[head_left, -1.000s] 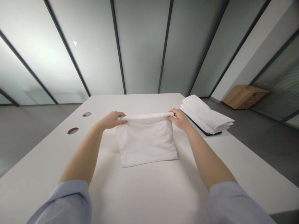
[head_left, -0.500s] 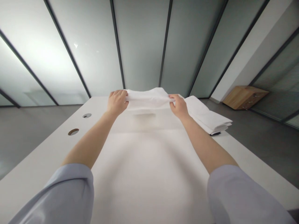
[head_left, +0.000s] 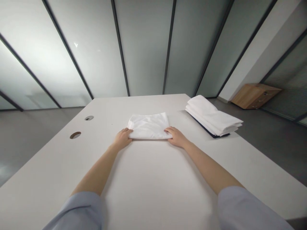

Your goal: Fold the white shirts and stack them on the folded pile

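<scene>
A folded white cloth [head_left: 149, 126] lies flat on the white table [head_left: 153, 179], lightly wrinkled on top, its near edge straight toward me. My left hand [head_left: 123, 138] grips the near left corner, fingers on top and thumb at the edge. At the near right corner my right hand [head_left: 177, 137] pinches the same cloth. What kind of cloth article it is, I cannot tell. To the right rests a stack of folded white cloths [head_left: 213, 116], with a dark layer at its bottom, apart from both hands.
Two round holes, one with a metal-looking cover [head_left: 89, 118] and one open [head_left: 75, 135], sit in the table's left side. Frosted glass panels [head_left: 146, 48] stand beyond the far edge. A wooden cabinet [head_left: 254, 95] is on the floor at right.
Both hands have come down and toward me with the white cloth, which was held raised above the table and now lies on it. The stack at right has stayed put.
</scene>
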Demonstrator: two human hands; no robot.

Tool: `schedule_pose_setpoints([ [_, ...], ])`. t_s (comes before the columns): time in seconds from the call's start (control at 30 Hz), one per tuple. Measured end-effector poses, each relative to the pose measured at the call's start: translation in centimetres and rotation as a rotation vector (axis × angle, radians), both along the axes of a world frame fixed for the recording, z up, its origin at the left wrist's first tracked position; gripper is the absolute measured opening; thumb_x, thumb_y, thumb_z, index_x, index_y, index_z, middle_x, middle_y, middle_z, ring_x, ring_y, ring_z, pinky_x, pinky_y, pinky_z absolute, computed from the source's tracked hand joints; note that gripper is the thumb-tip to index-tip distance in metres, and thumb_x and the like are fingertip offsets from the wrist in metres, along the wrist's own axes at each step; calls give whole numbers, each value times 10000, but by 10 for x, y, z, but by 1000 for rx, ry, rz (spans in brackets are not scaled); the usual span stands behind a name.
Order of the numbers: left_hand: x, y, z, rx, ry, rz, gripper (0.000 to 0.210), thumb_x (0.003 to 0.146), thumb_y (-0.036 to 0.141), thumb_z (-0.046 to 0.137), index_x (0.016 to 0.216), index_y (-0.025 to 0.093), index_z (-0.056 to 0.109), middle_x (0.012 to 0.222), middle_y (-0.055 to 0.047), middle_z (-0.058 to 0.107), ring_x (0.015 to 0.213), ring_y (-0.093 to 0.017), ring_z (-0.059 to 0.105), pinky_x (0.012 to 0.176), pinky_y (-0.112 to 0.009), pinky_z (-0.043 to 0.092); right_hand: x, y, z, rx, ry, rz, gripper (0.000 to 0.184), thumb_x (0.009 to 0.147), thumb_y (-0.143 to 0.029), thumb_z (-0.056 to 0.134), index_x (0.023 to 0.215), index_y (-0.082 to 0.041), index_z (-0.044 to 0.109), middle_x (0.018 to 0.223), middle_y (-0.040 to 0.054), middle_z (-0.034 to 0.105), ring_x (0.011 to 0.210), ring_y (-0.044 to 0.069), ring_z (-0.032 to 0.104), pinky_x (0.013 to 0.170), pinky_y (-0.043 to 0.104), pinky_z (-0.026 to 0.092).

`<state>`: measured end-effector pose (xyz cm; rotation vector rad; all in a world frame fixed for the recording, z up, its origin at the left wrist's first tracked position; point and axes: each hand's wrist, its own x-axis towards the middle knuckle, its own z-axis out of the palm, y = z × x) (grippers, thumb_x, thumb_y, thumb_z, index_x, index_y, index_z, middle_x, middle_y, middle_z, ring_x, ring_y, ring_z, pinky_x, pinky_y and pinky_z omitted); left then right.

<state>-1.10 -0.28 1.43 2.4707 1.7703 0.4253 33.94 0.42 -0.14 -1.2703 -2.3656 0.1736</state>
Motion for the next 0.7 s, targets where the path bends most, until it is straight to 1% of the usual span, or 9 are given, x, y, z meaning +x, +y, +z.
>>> schedule_pose_setpoints([
  [0.07, -4, 1, 0, 5, -24, -21, 503, 693, 187, 538, 1192, 200, 605, 1187, -104, 631, 1130, -280, 565, 1005, -365, 412, 2, 2, -4, 5, 51, 15, 521, 653, -127, 627, 1173, -171, 632, 1359, 139, 529, 1179, 280, 541, 1035, 419, 396],
  [0.13, -6, 3, -1, 12, -74, -22, 499, 675, 193, 537, 1166, 202, 628, 1170, -95, 642, 1125, -278, 565, 1007, -364, 415, 5, 3, -8, -15, 89, 7, 505, 658, -144, 647, 1158, -207, 650, 1425, 112, 479, 1254, 288, 493, 1075, 440, 365],
  [0.23, -8, 4, -3, 16, -123, -8, 463, 652, 201, 547, 1103, 208, 650, 1128, -87, 658, 1106, -278, 567, 997, -371, 423, 7, 2, -11, -68, 128, 1, 496, 675, -151, 654, 1164, -235, 645, 1398, 80, 522, 1323, 276, 436, 1102, 448, 342],
  [0.3, -8, 5, -4, 29, -139, 27, 449, 653, 215, 563, 1096, 218, 634, 1139, -84, 648, 1122, -278, 552, 1002, -377, 417, 7, 2, -11, -93, 145, -8, 507, 684, -142, 650, 1181, -241, 633, 1377, 70, 545, 1322, 264, 444, 1104, 445, 345],
  [0.4, -11, 6, -4, 73, -178, 198, 481, 650, 263, 612, 1127, 210, 576, 1196, -105, 607, 1151, -295, 523, 976, -393, 425, 6, 2, -9, -100, 156, -21, 521, 696, -115, 630, 1203, -237, 624, 1378, 66, 546, 1312, 245, 461, 1107, 423, 349],
  [0.47, -14, 7, -5, 76, -219, 332, 467, 656, 282, 625, 1108, 199, 545, 1151, -113, 613, 1088, -291, 553, 903, -384, 452, 4, 1, -8, -100, 160, -40, 515, 711, -115, 622, 1212, -237, 623, 1369, 59, 555, 1296, 236, 481, 1102, 407, 358],
  [0.53, -16, 9, -6, 48, -262, 403, 366, 692, 294, 601, 1040, 202, 538, 1022, -90, 643, 959, -262, 597, 807, -352, 466, 3, 1, -6, -106, 151, -79, 499, 723, -124, 623, 1208, -245, 630, 1341, 47, 580, 1263, 236, 516, 1090, 398, 373],
  [0.63, -17, 9, -7, 31, -288, 410, 206, 747, 284, 534, 942, 216, 541, 862, -51, 646, 826, -228, 607, 731, -320, 450, 1, 1, -2, -118, 104, -160, 469, 735, -120, 617, 1180, -264, 657, 1286, 28, 621, 1196, 246, 574, 1071, 393, 394],
  [0.7, -15, 9, -7, 51, -286, 372, 180, 749, 245, 504, 923, 219, 545, 861, -48, 644, 834, -221, 606, 744, -316, 445, 0, 0, 0, -127, 94, -196, 470, 732, -108, 617, 1162, -289, 671, 1264, 6, 635, 1179, 247, 586, 1068, 392, 400],
])
